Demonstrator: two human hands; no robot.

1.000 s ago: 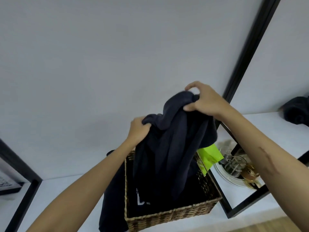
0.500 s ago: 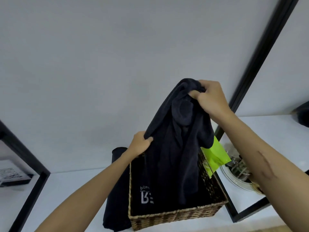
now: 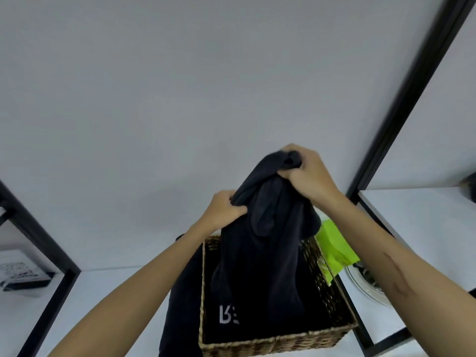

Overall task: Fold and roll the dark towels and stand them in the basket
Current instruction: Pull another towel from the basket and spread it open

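Plain pale grey wall (image 3: 180, 99) filled the upper view, evenly lit, with a soft shadow low at centre. White counter (image 3: 108, 300) ran along its foot. Black frame post (image 3: 412, 94) slanted up at the right; a second black frame (image 3: 38, 243) angled in at the left. Beyond the right post, a white shelf (image 3: 417, 222).

The dark towel (image 3: 260, 243) was soft matt cloth (faintly napped), the basket (image 3: 273, 343) rough woven wicker. The shelf (image 3: 103, 300) looked smooth matt white, its frame (image 3: 401, 99) satin black.
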